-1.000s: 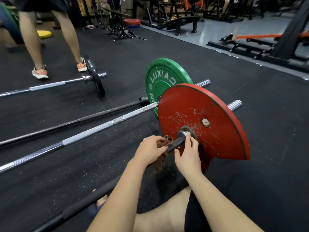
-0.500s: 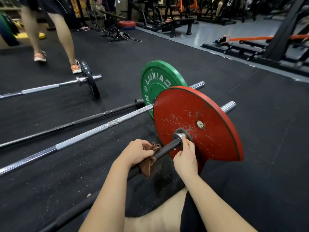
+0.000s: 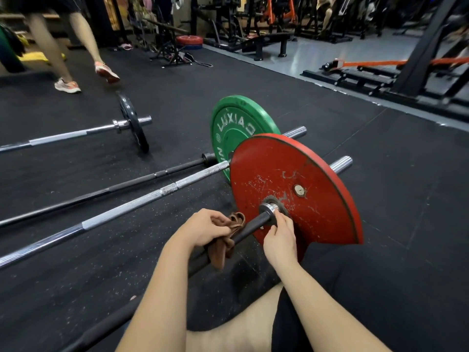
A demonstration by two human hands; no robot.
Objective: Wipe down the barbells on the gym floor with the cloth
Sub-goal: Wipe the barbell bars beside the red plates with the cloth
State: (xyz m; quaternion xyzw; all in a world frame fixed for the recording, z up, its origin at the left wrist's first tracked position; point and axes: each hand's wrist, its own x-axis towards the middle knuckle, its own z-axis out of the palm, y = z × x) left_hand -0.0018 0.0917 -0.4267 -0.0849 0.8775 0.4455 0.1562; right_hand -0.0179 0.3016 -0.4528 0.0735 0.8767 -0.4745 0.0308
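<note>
While my left hand (image 3: 203, 231) clenches the brown cloth (image 3: 223, 247) round the black bar (image 3: 251, 226), near the red plate (image 3: 304, 179): right hand (image 3: 280, 243) pinching the steel collar (image 3: 269, 208), steadying. Method, I judge: squeeze firmly, twist, draw cloth along the shaft.

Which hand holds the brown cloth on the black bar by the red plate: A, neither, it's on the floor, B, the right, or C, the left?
C: the left hand grips the brown cloth around the black bar, while the right hand holds the bar bare beside the red plate.
</note>
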